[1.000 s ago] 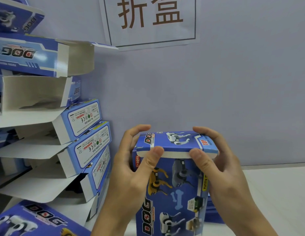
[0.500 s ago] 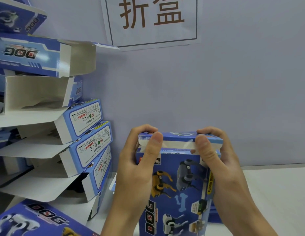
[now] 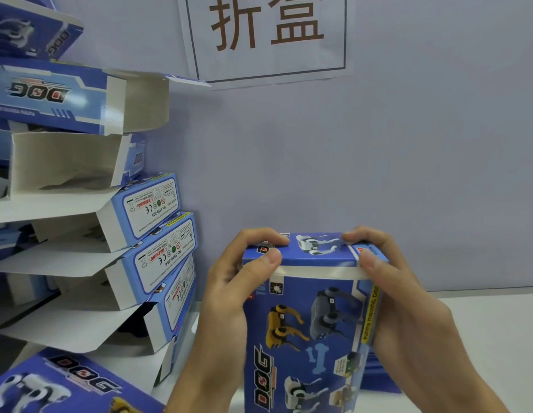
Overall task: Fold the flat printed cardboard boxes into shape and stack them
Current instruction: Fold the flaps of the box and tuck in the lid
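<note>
Since the earlier frames, the top flap of the box (image 3: 307, 338) has come down from a raised, half-open tilt to lie flat across the top, and both thumbs have shifted onto its front edge. The box stands upright at the lower centre of the frame, its blue printed front with cartoon dogs and a bone facing the camera, its base out of view below the frame edge.

The left hand (image 3: 229, 296) grips the box's upper left corner: its fingers (image 3: 259, 235) curl over the top panel and the thumb presses the white strip at the front fold. The right hand (image 3: 405, 308) grips the upper right corner the same way, fingers curled over the top and thumb on the white strip, palm along the right side panel.

At the left of the frame a stack of folded boxes (image 3: 116, 239) leans against the pale wall (image 3: 408, 159), several with open ends and white flaps sticking out toward the left. Another box (image 3: 50, 383) lies printed side up at the lower left corner. A white paper sign (image 3: 268, 37) with 2 large brown characters hangs on the wall at the upper centre. The white desk (image 3: 491, 323) shows at the lower right, behind the right hand.
</note>
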Tool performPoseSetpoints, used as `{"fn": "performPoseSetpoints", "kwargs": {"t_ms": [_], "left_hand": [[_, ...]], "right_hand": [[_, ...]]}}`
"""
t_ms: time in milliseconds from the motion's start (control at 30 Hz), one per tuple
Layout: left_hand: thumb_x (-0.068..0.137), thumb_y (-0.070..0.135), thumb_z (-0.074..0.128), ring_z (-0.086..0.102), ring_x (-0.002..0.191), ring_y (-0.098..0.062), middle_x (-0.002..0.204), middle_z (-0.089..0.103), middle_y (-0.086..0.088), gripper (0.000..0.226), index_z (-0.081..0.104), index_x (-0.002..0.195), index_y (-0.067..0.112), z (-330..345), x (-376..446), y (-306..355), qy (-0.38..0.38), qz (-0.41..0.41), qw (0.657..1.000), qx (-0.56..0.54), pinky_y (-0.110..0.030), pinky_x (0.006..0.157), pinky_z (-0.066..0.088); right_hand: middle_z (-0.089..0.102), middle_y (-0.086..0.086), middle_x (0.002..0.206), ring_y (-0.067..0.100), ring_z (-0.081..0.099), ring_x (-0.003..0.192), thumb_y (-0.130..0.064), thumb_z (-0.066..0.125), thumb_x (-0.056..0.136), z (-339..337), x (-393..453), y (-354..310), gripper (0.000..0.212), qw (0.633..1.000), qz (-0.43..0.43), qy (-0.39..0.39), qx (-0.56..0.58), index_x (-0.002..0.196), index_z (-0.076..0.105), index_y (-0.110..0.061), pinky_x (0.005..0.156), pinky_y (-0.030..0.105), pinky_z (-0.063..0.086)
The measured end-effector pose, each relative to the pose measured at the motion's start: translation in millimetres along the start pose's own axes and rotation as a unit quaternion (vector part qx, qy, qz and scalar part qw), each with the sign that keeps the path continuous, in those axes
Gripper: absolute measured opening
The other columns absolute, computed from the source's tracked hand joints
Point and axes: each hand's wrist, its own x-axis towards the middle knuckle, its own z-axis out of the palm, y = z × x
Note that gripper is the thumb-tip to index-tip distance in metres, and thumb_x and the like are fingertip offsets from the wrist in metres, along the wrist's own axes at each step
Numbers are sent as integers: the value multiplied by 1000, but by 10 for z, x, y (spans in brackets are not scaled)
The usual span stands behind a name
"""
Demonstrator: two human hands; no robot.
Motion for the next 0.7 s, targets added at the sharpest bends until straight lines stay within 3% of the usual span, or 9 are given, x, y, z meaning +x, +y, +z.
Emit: {"fn": "performPoseSetpoints", "kwargs": {"t_ms": [67,133,233,400,467,533,600,700], "left_hand": [[71,42,70,75,91,-32,102,75,-6,28,68,93,24,-24,5,-5,6,0,1000,-6,-35,60,61],[69,41,70,75,90,-32,101,74,-8,30,68,92,22,-35,10,-11,13,0,1000,-10,-35,59,60],[67,41,68,75,88,-33,98,73,-11,32,67,91,20,-24,18,-14,25,8,1000,0,-38,59,61],[70,43,67,75,88,-30,93,74,-2,28,67,93,27,11,39,-29,45,21,998,37,-41,60,61],[79,40,68,76,89,-28,97,74,8,22,65,100,36,23,30,-20,48,26,997,47,-38,58,62],[82,45,64,76,90,-21,100,73,20,20,65,102,43,25,20,3,48,46,996,59,-33,55,60],[79,52,63,74,98,-18,110,70,21,22,67,99,43,24,22,13,41,58,995,64,-33,56,60],[73,66,72,65,116,-14,131,58,25,33,70,92,39,15,16,17,21,72,993,91,-34,61,61]], "right_hand": [[75,-5,82,12,74,72,-14,66,83,-5,-17,18,7,1000,5,-16,23,89,69,-17,51,21,56],[74,2,94,20,75,84,-28,68,78,-9,-68,36,13,999,3,-32,20,88,72,-22,58,27,58],[70,15,111,34,71,102,-48,83,67,24,-115,43,40,998,6,-53,-20,97,69,-24,68,45,59],[70,7,111,32,71,103,-48,70,73,67,-122,97,35,998,-26,-30,-42,99,66,-25,67,46,60],[70,6,111,29,72,101,-45,75,75,68,-118,104,32,999,-32,-38,-23,100,67,-26,65,41,60],[69,6,116,29,71,103,-49,83,71,50,-120,84,46,997,-47,-63,-11,109,67,-29,67,39,60],[66,6,125,32,68,111,-53,87,65,33,-133,67,59,995,-55,-75,-23,115,65,-32,71,45,60],[57,1,139,34,61,122,-55,88,61,13,-146,74,61,997,-51,-33,-54,112,68,-29,75,55,60]]}}
